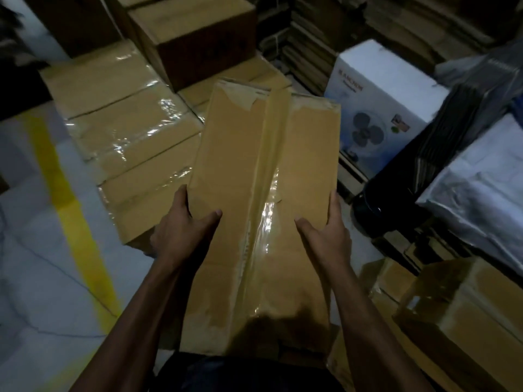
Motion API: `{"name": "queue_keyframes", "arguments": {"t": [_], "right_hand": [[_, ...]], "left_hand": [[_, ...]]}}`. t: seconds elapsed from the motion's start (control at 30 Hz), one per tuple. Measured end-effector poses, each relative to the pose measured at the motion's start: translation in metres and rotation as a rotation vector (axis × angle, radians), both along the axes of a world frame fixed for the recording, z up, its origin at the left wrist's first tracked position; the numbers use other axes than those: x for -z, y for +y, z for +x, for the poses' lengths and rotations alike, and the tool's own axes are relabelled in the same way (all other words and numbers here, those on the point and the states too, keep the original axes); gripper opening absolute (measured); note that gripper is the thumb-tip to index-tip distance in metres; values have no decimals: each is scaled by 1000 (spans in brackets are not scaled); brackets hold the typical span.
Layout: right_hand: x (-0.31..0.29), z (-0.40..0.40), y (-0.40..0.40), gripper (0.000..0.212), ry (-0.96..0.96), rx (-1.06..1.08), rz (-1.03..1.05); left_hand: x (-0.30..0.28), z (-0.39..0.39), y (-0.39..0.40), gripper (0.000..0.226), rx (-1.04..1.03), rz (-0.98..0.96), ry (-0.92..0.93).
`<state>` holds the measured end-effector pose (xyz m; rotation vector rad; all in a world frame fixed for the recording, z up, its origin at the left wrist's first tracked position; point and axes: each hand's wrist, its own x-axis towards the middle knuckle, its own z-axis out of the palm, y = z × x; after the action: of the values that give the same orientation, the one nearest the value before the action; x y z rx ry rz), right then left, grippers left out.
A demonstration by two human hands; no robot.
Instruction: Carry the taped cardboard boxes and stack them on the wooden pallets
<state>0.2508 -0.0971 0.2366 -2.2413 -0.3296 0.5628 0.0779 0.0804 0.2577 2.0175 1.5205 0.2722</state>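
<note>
Several taped boxes (124,142) laid in a row at left, beside a yellow floor line (68,205); left hand (181,230) with fingers clamped on the long taped box (254,193) held at centre, right hand (325,230) gripping its opposite edge; white fan carton (379,108) at right

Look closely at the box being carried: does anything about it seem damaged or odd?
Yes. The carried box, gripped by the left hand and right hand, has torn, peeling paper at its far top edge, and its centre tape strip looks wrinkled. Its top also sags slightly along the seam.
</note>
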Motion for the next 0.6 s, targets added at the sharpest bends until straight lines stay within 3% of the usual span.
{"name": "queue_keyframes", "arguments": {"t": [0.27,0.5,0.6], "right_hand": [[-38,-18,46,96,-76,-281,49],[-65,-62,108,96,-68,-472,49],[-69,-87,138,97,-70,-522,53]], "left_hand": [[-35,-64,-5,77,-243,85,-56],[-59,-128,12,62,-412,135,-92],[-55,-160,30,69,-469,127,-72]]}}
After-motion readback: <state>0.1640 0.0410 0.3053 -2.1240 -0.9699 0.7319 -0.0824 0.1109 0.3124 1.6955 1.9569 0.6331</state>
